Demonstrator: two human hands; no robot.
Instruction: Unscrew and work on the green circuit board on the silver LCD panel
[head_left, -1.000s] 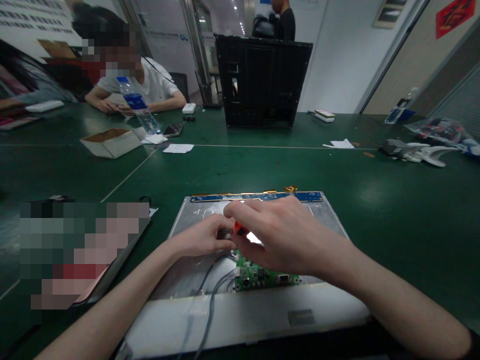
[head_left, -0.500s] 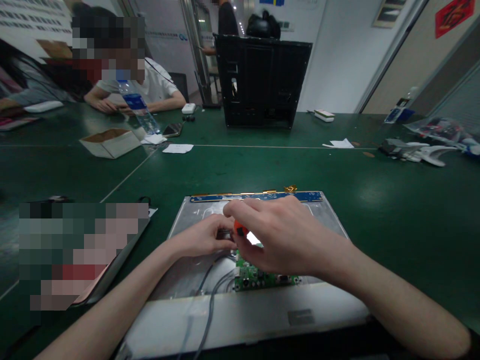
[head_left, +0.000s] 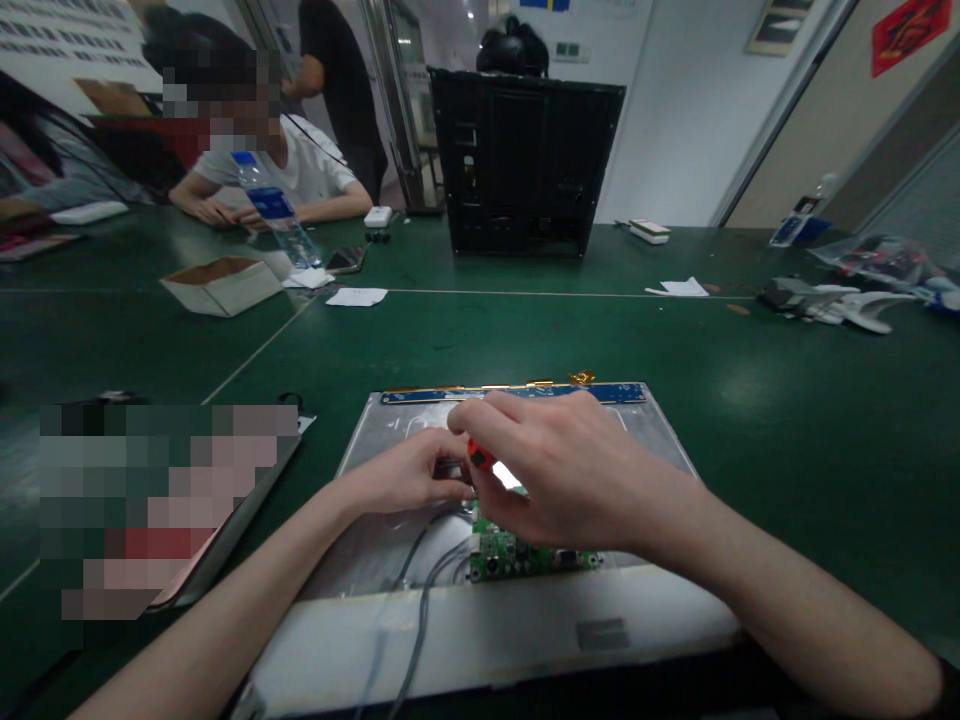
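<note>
My right hand (head_left: 555, 465) is closed around a red and black screwdriver handle (head_left: 480, 455), seen almost end on. Its shaft and tip are hidden below the hand. Close against it, my left hand (head_left: 427, 468) has its fingers bent together near the screwdriver; what they pinch, if anything, is out of sight. Beneath both hands lies a display panel (head_left: 360, 555), its metal back facing up. A green circuit board (head_left: 517, 555) sits on it, partly covered by my right hand. Grey cables (head_left: 424, 610) run from the board's left side toward me. A blue board strip (head_left: 517, 395) lines the far edge.
A black monitor housing (head_left: 525, 165) stands across the green table (head_left: 787, 420). Left of it are a water bottle (head_left: 277, 210), a paper box (head_left: 225, 285) and a phone (head_left: 346, 260). A dark reflective panel (head_left: 247, 520) lies at my left. A person (head_left: 315, 165) sits opposite.
The screwdriver handle has turned slightly in my right hand. Both hands keep their places. In the background, a standing person in dark clothes has moved left.
</note>
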